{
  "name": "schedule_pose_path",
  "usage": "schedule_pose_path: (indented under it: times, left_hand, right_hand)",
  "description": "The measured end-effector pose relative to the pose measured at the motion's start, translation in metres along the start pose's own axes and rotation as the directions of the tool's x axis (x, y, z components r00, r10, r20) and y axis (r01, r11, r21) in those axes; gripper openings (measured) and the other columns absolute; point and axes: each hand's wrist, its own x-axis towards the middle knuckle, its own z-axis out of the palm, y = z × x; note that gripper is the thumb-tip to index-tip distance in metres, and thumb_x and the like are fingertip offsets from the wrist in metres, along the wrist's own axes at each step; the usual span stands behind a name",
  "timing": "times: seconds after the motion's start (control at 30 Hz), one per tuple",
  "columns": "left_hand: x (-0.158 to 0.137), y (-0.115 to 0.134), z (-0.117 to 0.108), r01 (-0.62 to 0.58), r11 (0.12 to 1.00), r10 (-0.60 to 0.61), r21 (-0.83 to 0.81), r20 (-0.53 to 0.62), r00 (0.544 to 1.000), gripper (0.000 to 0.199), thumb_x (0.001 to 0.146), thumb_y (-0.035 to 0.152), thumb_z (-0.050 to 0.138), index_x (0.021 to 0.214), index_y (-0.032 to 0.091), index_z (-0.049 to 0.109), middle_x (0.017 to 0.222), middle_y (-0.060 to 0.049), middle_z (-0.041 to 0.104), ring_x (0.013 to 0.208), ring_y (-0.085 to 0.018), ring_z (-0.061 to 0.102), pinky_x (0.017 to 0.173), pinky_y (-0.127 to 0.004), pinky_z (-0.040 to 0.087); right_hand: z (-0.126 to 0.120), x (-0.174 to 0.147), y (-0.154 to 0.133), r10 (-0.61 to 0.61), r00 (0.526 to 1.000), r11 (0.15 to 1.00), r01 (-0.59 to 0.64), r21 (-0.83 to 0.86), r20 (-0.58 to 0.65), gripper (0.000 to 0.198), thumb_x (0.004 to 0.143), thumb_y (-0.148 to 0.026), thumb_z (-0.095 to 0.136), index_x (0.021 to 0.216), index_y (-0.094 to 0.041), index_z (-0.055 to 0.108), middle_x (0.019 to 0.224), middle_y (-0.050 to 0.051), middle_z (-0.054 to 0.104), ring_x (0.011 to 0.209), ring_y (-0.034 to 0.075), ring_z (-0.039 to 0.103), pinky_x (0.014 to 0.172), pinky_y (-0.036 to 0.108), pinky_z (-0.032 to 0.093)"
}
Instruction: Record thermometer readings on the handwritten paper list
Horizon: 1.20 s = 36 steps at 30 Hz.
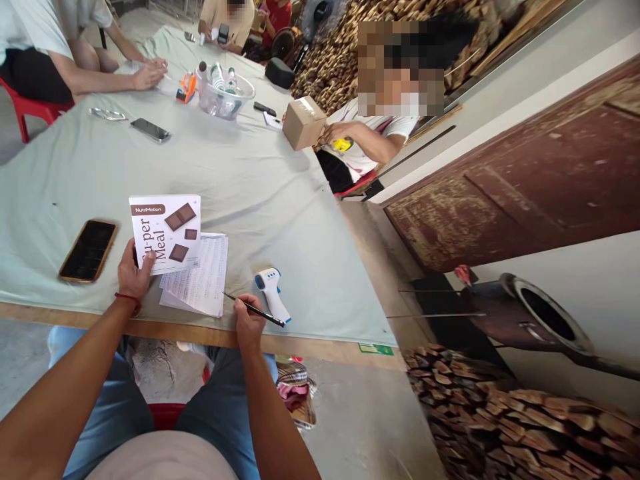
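My left hand (135, 272) grips a white box (167, 230) by its lower left edge, thumb on the front. The box is printed "NutriMotion" with brown squares on it. Partly under the box lie sheets of paper (210, 280) covered in rows of small writing. In my right hand (249, 321) is a dark pen (260, 311), its tip at the right edge of the papers. Just right of that hand rests a white and blue infrared thermometer (273, 293). A phone in an orange-brown case (89, 250) lies left of my left hand.
Farther along the cloth-covered table (210, 167) are another phone (151, 130), a clear plastic basin (227, 107) with bottles, and an orange tape dispenser (187, 88). At right a person holds a cardboard box (304, 123) and a yellow tape measure (343, 144). Others sit around the table.
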Motion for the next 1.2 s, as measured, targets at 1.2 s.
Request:
schedule_pose_path:
  times: [1.2]
  left_hand:
    - [0.019, -0.011, 0.003, -0.107, 0.994, 0.108, 0.018, -0.056, 0.993, 0.06, 0.09, 0.06, 0.051, 0.125, 0.012, 0.058, 0.117, -0.018, 0.068, 0.108, -0.028, 0.065, 0.092, -0.042, 0.053]
  right_hand:
    - [0.039, -0.012, -0.018, -0.112, 0.977, 0.985, 0.132, -0.107, 0.179, 0.014, 0.075, -0.036, 0.053, 0.068, -0.024, 0.055, 0.06, -0.004, 0.054, 0.057, 0.014, 0.05, 0.059, 0.027, 0.043]
